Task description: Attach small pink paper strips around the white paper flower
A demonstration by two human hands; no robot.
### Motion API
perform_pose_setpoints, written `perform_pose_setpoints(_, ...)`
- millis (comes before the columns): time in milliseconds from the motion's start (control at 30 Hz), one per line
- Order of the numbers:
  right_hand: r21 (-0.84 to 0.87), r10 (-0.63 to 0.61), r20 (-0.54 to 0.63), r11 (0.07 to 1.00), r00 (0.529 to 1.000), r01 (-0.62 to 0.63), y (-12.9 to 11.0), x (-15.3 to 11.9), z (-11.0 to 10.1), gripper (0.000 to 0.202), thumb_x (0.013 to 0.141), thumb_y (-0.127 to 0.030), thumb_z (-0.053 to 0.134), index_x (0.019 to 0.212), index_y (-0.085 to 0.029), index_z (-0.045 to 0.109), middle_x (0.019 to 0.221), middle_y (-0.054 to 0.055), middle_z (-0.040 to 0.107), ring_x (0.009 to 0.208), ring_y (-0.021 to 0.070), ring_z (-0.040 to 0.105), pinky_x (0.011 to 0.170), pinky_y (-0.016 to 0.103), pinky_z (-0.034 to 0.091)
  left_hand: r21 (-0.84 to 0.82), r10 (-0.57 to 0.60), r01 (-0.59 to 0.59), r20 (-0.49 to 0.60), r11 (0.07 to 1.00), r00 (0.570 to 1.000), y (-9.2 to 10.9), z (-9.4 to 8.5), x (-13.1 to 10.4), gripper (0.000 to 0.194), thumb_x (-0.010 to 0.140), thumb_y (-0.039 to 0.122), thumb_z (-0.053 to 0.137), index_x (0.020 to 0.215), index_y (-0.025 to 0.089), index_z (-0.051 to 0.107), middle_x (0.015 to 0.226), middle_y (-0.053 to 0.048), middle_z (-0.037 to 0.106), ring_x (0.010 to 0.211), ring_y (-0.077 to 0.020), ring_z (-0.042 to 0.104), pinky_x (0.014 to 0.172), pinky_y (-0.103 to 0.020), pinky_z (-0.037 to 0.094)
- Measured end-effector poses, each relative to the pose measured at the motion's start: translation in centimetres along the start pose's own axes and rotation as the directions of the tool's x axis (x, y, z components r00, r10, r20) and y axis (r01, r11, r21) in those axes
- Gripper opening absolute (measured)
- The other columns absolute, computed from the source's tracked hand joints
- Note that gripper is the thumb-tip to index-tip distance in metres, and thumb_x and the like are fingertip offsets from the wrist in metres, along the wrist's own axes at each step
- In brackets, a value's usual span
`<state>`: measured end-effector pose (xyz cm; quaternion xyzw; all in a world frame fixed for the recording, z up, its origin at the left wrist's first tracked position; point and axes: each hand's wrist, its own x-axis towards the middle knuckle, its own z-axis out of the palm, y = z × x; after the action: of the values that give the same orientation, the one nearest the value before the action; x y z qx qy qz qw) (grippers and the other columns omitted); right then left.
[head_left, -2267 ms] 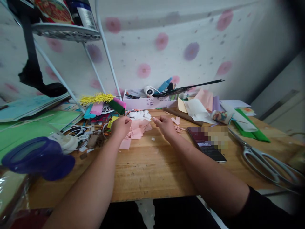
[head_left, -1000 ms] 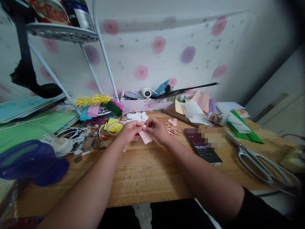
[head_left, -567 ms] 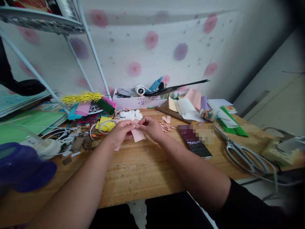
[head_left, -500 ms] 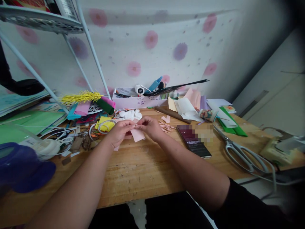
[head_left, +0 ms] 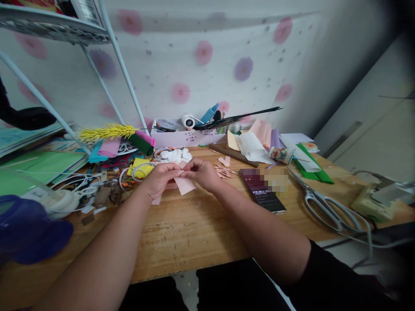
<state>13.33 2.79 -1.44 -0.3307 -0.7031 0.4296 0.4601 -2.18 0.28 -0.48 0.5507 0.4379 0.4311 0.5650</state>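
Over the wooden table, my left hand (head_left: 166, 176) and my right hand (head_left: 200, 173) meet with thumbs and fingertips pinched together. Between them shows a tiny pale bit of a pink paper strip (head_left: 181, 171), mostly hidden by the fingers. Just below the fingertips are flat pink paper pieces (head_left: 184, 185), partly covered by my left hand. To the right of my right hand lies a small pile of twisted pink paper strips (head_left: 225, 172), with cut pink pieces (head_left: 224, 161) behind it.
A phone (head_left: 262, 191) and large scissors (head_left: 324, 203) lie to the right. Behind the hands are white paper flowers (head_left: 177, 155), a brown roll (head_left: 233, 154) and a white box (head_left: 191, 139). Cables (head_left: 76, 190) and a purple object (head_left: 35, 229) crowd the left.
The view has shifted slightly. The thin pink strip that showed between my fingertips is now more covered, and the fingertips sit closer together.
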Motion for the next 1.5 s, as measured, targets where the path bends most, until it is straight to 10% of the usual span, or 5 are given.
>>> perform_pose_setpoints(600,-0.002,0.073,-0.017,0.997,0.997,-0.073,-0.1,0.0,0.1,0.009,0.064,-0.023,0.057,0.068,-0.015,0.055,0.062,-0.003,0.052,0.055,0.0065,0.044,0.053,0.019,0.037,0.280,0.078,-0.053,-0.077,0.959,0.994,-0.4,0.6,0.2,0.017,0.067,0.033,0.051,0.067,0.016,0.052,0.062,0.003,0.050,0.056,-0.0089,0.047,0.053,-0.022,0.040)
perform_pose_setpoints(933,-0.428,-0.239,0.003,0.877,0.971,0.217,0.5,0.0,0.0,0.017,0.076,-0.025,0.048,0.079,-0.019,0.064,0.080,0.005,0.061,0.075,0.0139,0.052,0.069,0.026,0.037,0.135,0.039,-0.018,-0.151,0.991,0.988,-0.2,0.9,0.5,0.021,0.064,0.035,0.056,0.073,0.016,0.054,0.065,0.001,0.056,0.059,-0.0116,0.053,0.056,-0.025,0.042)
perform_pose_setpoints(1500,-0.405,-0.199,-0.009,0.897,0.980,0.178,0.8,0.0,0.4,0.006,0.069,-0.022,0.051,0.073,-0.018,0.053,0.069,-0.001,0.056,0.062,0.0089,0.047,0.057,0.021,0.034,0.007,-0.013,0.014,-0.069,1.000,0.998,-0.4,0.9,0.3,0.022,0.062,0.034,0.061,0.072,0.015,0.054,0.067,0.001,0.058,0.060,-0.0101,0.054,0.058,-0.025,0.043)
